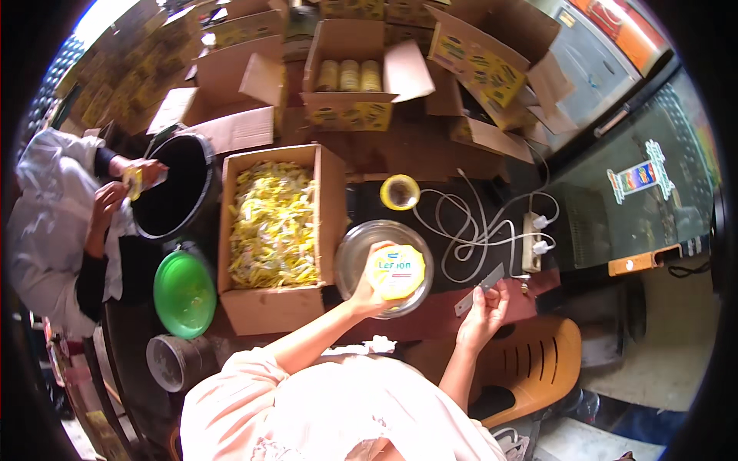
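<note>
The round yellow-labelled tub [396, 272] hides most of the fingers of the left hand [370, 296], and together they cover much of the clear round bowl [347, 260], while the fingers of the right hand [483, 316] hide part of the flat grey strip [493, 277]. The orange chair [550, 349] passes out of sight behind the pale shirt [338, 399]. A co-worker [58, 223] is cut off at the dark left rim, the small yellow item [134, 183] in that person's hands is too blurred to name, and shadow obscures the black bucket's [171, 196] bottom.
</note>
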Available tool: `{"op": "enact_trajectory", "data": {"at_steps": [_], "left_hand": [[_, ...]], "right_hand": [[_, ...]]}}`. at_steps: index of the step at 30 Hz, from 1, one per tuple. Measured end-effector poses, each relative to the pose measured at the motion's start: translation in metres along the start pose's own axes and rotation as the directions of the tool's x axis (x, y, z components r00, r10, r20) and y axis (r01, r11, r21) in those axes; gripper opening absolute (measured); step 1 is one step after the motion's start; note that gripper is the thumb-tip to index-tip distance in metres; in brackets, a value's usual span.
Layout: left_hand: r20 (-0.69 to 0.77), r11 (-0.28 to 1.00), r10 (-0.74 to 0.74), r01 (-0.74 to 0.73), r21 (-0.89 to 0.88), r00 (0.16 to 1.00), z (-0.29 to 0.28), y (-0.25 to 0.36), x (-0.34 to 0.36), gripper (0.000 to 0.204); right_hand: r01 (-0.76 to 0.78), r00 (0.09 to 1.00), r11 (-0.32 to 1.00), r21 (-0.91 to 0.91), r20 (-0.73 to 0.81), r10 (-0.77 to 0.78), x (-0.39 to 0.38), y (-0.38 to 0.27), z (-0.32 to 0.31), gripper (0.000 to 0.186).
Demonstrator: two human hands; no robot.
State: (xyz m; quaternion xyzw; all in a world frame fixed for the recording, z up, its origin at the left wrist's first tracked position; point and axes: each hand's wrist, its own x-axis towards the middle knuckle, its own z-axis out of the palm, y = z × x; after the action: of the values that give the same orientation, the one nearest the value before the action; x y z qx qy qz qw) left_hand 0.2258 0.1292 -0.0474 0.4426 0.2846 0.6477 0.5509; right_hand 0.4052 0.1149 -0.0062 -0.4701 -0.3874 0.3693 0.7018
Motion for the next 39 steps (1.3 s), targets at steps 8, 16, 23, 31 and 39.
{"op": "enact_trajectory", "data": {"at_steps": [8, 16, 23, 31, 39], "left_hand": [[-0.227, 0.974, 0.157, -0.113, 0.194, 0.961, -0.106, 0.107, -0.058, 0.081], [-0.25, 0.867, 0.303, -0.157, 0.472, 0.92, -0.157, 0.152, -0.083, 0.078], [-0.255, 0.733, 0.316, -0.065, 0.677, 0.914, -0.185, 0.165, -0.085, 0.077], [-0.229, 0.747, 0.344, -0.117, 0.655, 0.91, -0.2, 0.171, -0.079, 0.077], [-0.251, 0.732, 0.367, -0.111, 0.672, 0.896, -0.21, 0.164, -0.072, 0.075]], "right_hand": [[-0.082, 0.882, 0.994, -0.068, 0.459, 0.104, -0.065, 0.004, 0.116, 0.038], [-0.002, 0.788, 0.999, -0.045, 0.615, 0.029, -0.118, -0.004, 0.181, 0.035], [0.504, 0.541, 0.852, -0.139, 0.82, -0.186, -0.124, -0.04, 0.237, 0.032], [0.804, 0.183, 0.593, -0.048, 0.968, -0.17, -0.13, -0.058, 0.277, 0.028], [0.86, 0.124, 0.509, -0.034, 0.982, -0.143, -0.127, -0.045, 0.287, 0.029]]}}
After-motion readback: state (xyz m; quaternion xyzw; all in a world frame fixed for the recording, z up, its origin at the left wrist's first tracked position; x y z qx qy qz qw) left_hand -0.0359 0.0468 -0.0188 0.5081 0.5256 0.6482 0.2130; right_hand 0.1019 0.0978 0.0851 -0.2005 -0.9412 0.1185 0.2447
